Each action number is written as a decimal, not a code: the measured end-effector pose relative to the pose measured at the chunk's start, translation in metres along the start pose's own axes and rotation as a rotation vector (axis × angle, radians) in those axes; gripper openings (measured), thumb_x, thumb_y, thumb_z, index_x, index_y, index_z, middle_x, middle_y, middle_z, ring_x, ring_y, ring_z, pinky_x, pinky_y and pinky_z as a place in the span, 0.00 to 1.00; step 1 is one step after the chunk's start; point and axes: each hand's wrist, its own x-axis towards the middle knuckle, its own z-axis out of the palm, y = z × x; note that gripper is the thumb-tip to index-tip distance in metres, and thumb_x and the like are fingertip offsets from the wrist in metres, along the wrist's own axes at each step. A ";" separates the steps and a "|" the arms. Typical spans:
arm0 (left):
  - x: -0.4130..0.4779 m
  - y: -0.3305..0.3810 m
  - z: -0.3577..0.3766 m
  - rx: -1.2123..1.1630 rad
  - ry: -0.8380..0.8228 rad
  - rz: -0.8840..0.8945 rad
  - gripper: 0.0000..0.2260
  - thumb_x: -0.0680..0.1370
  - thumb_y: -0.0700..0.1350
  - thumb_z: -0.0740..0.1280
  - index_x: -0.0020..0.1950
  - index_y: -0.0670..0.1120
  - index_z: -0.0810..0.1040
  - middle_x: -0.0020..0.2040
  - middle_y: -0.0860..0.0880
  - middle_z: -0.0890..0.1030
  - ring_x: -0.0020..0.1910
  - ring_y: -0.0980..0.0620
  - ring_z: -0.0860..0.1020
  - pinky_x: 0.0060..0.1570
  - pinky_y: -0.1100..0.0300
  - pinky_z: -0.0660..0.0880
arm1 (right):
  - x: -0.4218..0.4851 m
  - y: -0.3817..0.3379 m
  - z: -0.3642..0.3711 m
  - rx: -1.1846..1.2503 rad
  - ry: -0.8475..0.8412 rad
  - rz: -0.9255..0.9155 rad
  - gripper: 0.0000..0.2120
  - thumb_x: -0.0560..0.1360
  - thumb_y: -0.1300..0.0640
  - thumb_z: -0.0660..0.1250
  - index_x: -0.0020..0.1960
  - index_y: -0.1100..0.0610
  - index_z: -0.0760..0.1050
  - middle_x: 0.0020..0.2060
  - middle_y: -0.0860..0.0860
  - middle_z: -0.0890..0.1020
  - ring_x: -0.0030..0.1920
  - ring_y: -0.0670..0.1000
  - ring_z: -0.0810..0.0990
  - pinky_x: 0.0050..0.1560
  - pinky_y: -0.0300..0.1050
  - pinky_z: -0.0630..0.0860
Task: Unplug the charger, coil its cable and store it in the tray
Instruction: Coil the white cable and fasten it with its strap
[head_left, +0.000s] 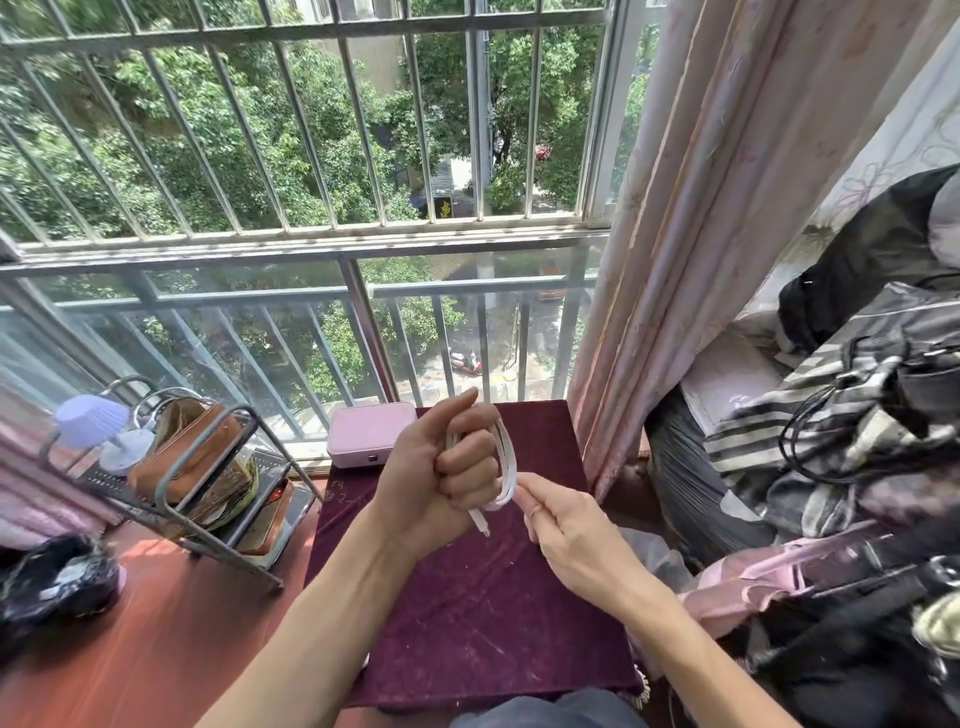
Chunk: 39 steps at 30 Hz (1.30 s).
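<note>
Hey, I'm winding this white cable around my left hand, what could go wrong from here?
1. The connector end hangs free below the left hand, so the last turn could unwind.
2. The right hand only pinches the cable with its fingers; the loops might slip off.
3. Tight loops around the fist could kink the cable.

Home: curtain (701, 208), barred window (311, 130)

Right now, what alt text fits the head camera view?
A person's left hand grips a coiled white cable while the right hand pinches its loops, above a maroon cloth; a pink box sits by a barred window.
</note>
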 end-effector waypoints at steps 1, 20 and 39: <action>0.001 0.000 -0.002 -0.015 0.028 0.027 0.15 0.84 0.50 0.56 0.37 0.48 0.67 0.23 0.54 0.57 0.20 0.57 0.51 0.21 0.62 0.46 | -0.002 -0.004 -0.001 -0.067 -0.021 -0.006 0.14 0.87 0.49 0.58 0.45 0.36 0.74 0.27 0.41 0.72 0.28 0.42 0.68 0.33 0.42 0.65; 0.008 -0.017 -0.033 0.763 0.440 -0.129 0.14 0.85 0.51 0.59 0.49 0.42 0.74 0.31 0.48 0.76 0.26 0.52 0.75 0.28 0.63 0.73 | -0.008 -0.070 -0.062 -0.399 -0.299 -0.227 0.12 0.80 0.41 0.68 0.51 0.48 0.84 0.40 0.44 0.83 0.41 0.45 0.80 0.43 0.45 0.78; 0.001 -0.031 0.004 0.403 0.015 -0.245 0.22 0.83 0.61 0.54 0.41 0.45 0.71 0.19 0.54 0.64 0.15 0.59 0.62 0.17 0.68 0.61 | 0.036 -0.037 -0.071 0.521 -0.182 0.032 0.25 0.69 0.39 0.77 0.49 0.61 0.83 0.36 0.53 0.84 0.40 0.54 0.79 0.45 0.48 0.74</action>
